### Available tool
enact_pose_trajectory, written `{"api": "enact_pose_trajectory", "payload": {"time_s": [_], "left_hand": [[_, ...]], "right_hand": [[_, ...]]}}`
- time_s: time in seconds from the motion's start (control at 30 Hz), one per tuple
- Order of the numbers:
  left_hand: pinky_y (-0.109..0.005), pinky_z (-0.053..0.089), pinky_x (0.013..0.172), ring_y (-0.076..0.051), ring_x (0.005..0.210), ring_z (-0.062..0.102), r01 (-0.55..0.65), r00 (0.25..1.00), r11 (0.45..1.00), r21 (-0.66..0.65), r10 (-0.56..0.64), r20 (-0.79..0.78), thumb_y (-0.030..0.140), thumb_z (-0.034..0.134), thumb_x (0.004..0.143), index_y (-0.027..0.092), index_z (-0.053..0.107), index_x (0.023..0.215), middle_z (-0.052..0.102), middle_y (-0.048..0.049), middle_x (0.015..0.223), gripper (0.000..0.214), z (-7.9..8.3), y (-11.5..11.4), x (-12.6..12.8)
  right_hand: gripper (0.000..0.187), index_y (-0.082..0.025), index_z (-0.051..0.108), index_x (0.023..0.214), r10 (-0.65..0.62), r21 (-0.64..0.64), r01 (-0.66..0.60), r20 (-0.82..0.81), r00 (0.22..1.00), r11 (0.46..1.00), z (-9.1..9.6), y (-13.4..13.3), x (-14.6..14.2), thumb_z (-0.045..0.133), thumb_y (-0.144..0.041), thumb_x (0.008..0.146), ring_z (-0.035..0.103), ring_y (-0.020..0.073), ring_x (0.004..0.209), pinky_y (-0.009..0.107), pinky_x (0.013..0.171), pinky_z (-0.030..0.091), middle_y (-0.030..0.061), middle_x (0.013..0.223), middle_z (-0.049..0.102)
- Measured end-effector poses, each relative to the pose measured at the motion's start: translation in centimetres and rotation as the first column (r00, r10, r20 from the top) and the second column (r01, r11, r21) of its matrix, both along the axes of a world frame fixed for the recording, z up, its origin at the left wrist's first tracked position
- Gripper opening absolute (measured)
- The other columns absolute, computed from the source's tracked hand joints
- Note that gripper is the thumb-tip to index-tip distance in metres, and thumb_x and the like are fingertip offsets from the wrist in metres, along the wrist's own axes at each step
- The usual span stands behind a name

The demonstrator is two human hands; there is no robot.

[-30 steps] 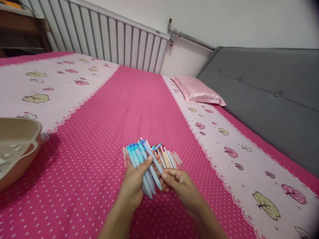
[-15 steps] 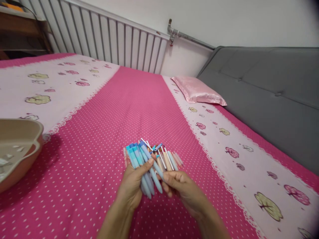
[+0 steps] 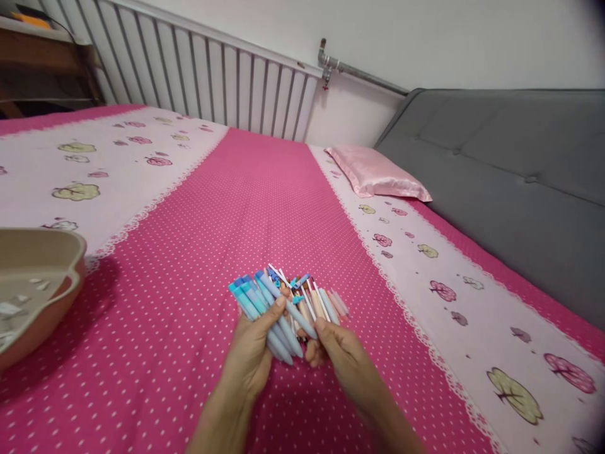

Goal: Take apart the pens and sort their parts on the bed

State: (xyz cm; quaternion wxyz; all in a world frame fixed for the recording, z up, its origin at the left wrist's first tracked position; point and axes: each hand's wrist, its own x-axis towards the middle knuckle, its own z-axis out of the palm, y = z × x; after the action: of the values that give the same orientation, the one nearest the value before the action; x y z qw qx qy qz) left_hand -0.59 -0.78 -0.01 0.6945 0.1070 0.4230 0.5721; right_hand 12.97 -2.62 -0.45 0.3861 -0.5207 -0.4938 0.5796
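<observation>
My left hand (image 3: pixel 250 353) is closed around several pale blue pens (image 3: pixel 253 299), with its thumb pressed across them. Their upper ends are brighter blue and turquoise, and they fan out to the upper left. Between the thumb and fingers of my right hand (image 3: pixel 343 350) is the lower end of one pale blue pen (image 3: pixel 301 317), which slants toward the upper left and crosses near the left thumb. Behind both hands lies a pile of assorted pens (image 3: pixel 326 306) on the bed, with white, cream and pinkish ones among them. My hands partly hide this pile.
The pens lie on a pink dotted bedsheet (image 3: pixel 265 202). A beige basin (image 3: pixel 78 277) with small white pieces inside stands at the left edge. Further back are a pink pillow (image 3: pixel 378 173), a grey headboard (image 3: pixel 496 145) and a white radiator (image 3: pixel 217 75).
The bundle in my left hand has tilted and fanned slightly leftward. My right hand has shifted a little along with the single pen, which now stands more apart from the bundle.
</observation>
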Motion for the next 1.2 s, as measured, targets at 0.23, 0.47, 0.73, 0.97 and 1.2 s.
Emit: {"api": "enact_pose_trajectory", "payload": {"time_s": [0.23, 0.47, 0.73, 0.97, 1.2], "left_hand": [[-0.023, 0.056, 0.055, -0.013, 0.060, 0.064, -0.158, 0.987, 0.986, -0.044, 0.159, 0.025, 0.006, 0.070, 0.067, 0.013, 0.064, 0.095, 0.068, -0.0045, 0.076, 0.029, 0.0, 0.3, 0.4], [-0.025, 0.056, 0.051, -0.014, 0.054, 0.064, -0.079, 0.992, 0.997, -0.015, 0.080, 0.102, 0.013, 0.072, 0.068, 0.012, 0.066, 0.094, 0.066, -0.0029, 0.067, 0.027, -0.1, 0.4, -0.2], [-0.025, 0.056, 0.051, -0.013, 0.053, 0.062, -0.112, 0.986, 0.993, -0.035, 0.116, 0.118, 0.009, 0.065, 0.074, 0.012, 0.065, 0.094, 0.064, -0.0024, 0.065, 0.019, 0.0, 0.4, -0.2], [-0.024, 0.058, 0.054, -0.011, 0.056, 0.063, -0.161, 0.968, 0.982, -0.095, 0.176, 0.178, 0.004, 0.058, 0.079, 0.012, 0.065, 0.095, 0.068, -0.0045, 0.075, 0.019, 0.3, 0.7, 0.0], [-0.021, 0.057, 0.051, -0.009, 0.053, 0.062, -0.158, 0.961, 0.980, -0.123, 0.181, 0.209, 0.004, 0.056, 0.080, 0.012, 0.066, 0.091, 0.068, -0.0041, 0.074, 0.016, 0.5, 0.6, 0.1]], "right_hand": [[0.028, -0.016, 0.064, 0.081, -0.201, 0.117, 0.183, 0.168, 0.965, 0.976, 0.0, -0.1, 0.0, 0.071, -0.040, 0.069, 0.058, 0.0149, 0.063, 0.027, 0.062, 0.045, 0.0028, 0.069, 0.065], [0.040, -0.016, 0.060, 0.080, -0.094, 0.002, 0.094, -0.021, 0.995, 0.996, -0.6, 0.0, 0.0, 0.061, -0.056, 0.074, 0.053, 0.0119, 0.058, 0.023, 0.056, 0.041, 0.0016, 0.067, 0.062], [0.042, -0.014, 0.067, 0.071, -0.084, 0.101, 0.070, 0.134, 0.987, 0.992, -0.1, -0.2, 0.1, 0.055, -0.052, 0.081, 0.048, 0.0113, 0.055, 0.023, 0.053, 0.037, 0.0011, 0.059, 0.057], [0.025, -0.020, 0.075, 0.081, -0.268, 0.319, 0.156, 0.347, 0.899, 0.935, 0.5, -0.8, -0.5, 0.060, -0.040, 0.080, 0.056, 0.0149, 0.058, 0.024, 0.054, 0.041, 0.0018, 0.065, 0.067], [0.019, -0.024, 0.076, 0.089, -0.490, 0.633, 0.103, 0.476, 0.730, 0.767, -0.8, -1.2, -0.5, 0.061, -0.033, 0.080, 0.065, 0.0203, 0.069, 0.031, 0.066, 0.048, 0.0060, 0.078, 0.073]]}}
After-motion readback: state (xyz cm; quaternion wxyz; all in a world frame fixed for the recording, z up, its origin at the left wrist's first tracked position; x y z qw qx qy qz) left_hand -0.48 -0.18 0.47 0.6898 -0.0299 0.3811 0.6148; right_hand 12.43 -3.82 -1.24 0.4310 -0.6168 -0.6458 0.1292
